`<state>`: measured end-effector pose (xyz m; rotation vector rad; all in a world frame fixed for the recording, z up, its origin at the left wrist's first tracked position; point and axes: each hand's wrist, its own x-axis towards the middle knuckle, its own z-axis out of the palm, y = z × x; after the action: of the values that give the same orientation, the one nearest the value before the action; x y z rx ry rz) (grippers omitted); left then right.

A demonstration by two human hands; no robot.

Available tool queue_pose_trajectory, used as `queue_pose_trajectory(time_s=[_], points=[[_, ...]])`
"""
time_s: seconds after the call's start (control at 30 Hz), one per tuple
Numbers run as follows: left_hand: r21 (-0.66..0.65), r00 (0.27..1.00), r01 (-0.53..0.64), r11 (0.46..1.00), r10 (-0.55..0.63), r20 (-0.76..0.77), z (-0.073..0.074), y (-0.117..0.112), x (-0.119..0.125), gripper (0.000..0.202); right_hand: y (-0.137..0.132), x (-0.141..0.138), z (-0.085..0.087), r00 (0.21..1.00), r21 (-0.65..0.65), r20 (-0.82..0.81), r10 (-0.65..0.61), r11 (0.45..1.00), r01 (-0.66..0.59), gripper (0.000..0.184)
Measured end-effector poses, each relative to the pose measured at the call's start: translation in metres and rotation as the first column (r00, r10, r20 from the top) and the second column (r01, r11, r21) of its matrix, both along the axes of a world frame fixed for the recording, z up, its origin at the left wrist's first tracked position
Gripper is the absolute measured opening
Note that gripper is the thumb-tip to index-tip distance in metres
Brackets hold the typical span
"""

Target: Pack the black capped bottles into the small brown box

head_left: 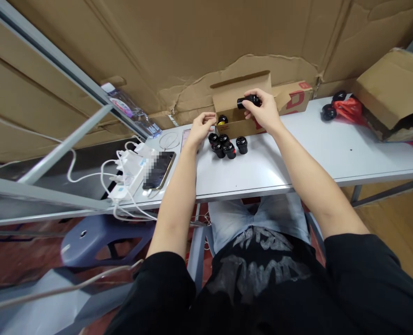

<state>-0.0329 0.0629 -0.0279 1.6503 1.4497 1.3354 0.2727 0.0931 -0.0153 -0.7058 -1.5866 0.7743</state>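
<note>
My right hand (262,109) is closed round a black cylindrical part (242,102), held on its side above an open cardboard box (236,128). Beside the box's left end is my left hand (202,128), fingers loosely bent and apart, with nothing visible in it; I cannot tell if the fingertips touch the box. Inside the box, near its left end, lies a black part with a yellow band (222,120). Several similar black parts (223,145) stand grouped on the white table (248,174) in front of the box. One black part (242,144) stands slightly right of that group.
A phone (160,170) lies left of my left forearm, near a white power strip (128,181) with tangled cables. A plastic bottle (133,111) leans at the back left. Far right, a larger open carton (395,93) sits by a red bag (349,110) and black round items (328,112).
</note>
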Motion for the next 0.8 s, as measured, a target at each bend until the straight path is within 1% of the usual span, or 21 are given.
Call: queue_pose_trajectory(time_s=[0.1, 0.23, 0.37, 0.5, 0.63, 0.8], points=[[-0.011, 1.0, 0.019, 1.0, -0.019, 0.023, 0.0, -0.001, 0.005, 0.026, 0.003, 0.003, 0.0, 1.0, 0.026, 0.007, 0.015, 1.0, -0.015, 0.074], [-0.003, 0.999, 0.034, 0.999, -0.034, 0.011, -0.002, -0.004, 0.009, 0.023, -0.002, 0.005, 0.003, 0.998, 0.02, 0.044, 0.053, 0.998, -0.054, 0.077], [0.032, 0.999, 0.048, 0.998, -0.048, -0.016, -0.005, -0.004, 0.008, 0.022, -0.011, 0.006, 0.006, 0.998, 0.044, 0.06, 0.031, 0.998, -0.033, 0.079], [0.058, 0.999, 0.027, 0.998, -0.025, -0.022, -0.006, -0.003, 0.006, 0.025, -0.019, 0.005, 0.009, 0.996, 0.081, 0.082, 0.02, 0.996, -0.026, 0.082], [0.145, 0.999, -0.014, 0.989, 0.019, -0.038, -0.004, -0.002, 0.004, 0.023, -0.021, 0.004, 0.01, 0.995, 0.082, 0.099, 0.021, 0.996, -0.029, 0.08], [0.281, 0.991, -0.054, 0.958, 0.086, -0.102, 0.001, -0.003, 0.001, 0.033, -0.017, 0.003, 0.006, 0.994, 0.081, 0.107, -0.002, 0.997, -0.007, 0.078]])
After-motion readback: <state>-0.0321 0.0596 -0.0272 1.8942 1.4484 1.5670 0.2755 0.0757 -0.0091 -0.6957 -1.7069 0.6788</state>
